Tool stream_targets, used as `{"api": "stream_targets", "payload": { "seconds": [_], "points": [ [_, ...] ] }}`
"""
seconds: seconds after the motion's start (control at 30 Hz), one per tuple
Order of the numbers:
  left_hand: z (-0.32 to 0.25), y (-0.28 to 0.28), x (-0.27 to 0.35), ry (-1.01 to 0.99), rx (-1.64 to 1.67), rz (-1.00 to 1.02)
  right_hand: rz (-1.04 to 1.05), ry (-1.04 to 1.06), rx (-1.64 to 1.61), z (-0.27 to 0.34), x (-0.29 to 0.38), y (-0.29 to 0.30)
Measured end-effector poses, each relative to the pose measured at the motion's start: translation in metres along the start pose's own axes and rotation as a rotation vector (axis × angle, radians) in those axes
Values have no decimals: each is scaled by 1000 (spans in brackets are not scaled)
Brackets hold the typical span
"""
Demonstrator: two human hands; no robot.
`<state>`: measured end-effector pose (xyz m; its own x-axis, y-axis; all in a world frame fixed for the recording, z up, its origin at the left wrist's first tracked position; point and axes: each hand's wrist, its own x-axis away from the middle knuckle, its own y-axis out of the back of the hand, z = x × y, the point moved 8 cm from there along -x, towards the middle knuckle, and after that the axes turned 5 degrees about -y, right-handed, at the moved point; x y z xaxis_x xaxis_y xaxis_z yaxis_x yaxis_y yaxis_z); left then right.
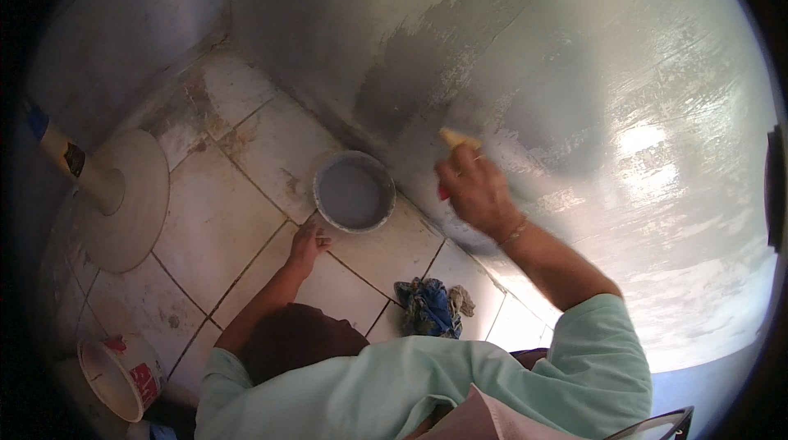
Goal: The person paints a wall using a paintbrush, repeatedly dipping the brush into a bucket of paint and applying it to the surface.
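Note:
My right hand (477, 194) grips a small tool, probably a paintbrush (459, 138), with a yellowish end and a bit of red showing below the fingers. It is blurred and held close to the wall (554, 89), which has patchy grey and pale coating and a wet sheen at right. A round bucket of grey liquid (354, 192) stands on the floor by the foot of the wall. Just below its rim is my left hand (309, 246), holding nothing, fingers loosely bent; whether it touches the floor is unclear.
Stained floor tiles (215, 218) lie all around. A crumpled blue cloth (429, 304) is on the floor near my body. At left stands a pedestal (132, 206) with a wide disc and a post. A white plastic tub (111, 378) lies tipped at lower left.

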<state>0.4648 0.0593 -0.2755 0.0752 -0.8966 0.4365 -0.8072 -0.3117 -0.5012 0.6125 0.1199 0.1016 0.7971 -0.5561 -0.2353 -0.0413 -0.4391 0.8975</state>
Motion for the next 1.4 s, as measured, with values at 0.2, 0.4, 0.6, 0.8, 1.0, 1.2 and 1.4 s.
{"api": "stream_targets", "payload": {
  "seconds": [0.2, 0.4, 0.6, 0.8, 1.0, 1.2, 1.4],
  "points": [
    [6, 9, 1, 27, 75, -91, 226, -250, -257, -21, -3, -50],
    [16, 21, -8, 39, 115, -110, -284, -280, -336, -108, -48, 139],
    [-1, 64, 2, -397, -487, -335, -795, -141, 184, -161, -65, 335],
    [-22, 4, 43, -780, -1276, -246, -934, -55, 630, -190, -75, 409],
    [-6, 4, 61, -648, -1348, -179, -468, 48, 500, -84, -80, 229],
    [-6, 5, 60, -590, -1319, -179, -653, 150, 323, -81, -100, 320],
    [-5, 3, 60, -652, -1344, -183, -1017, 199, 482, -119, -138, 429]
  ]
}}
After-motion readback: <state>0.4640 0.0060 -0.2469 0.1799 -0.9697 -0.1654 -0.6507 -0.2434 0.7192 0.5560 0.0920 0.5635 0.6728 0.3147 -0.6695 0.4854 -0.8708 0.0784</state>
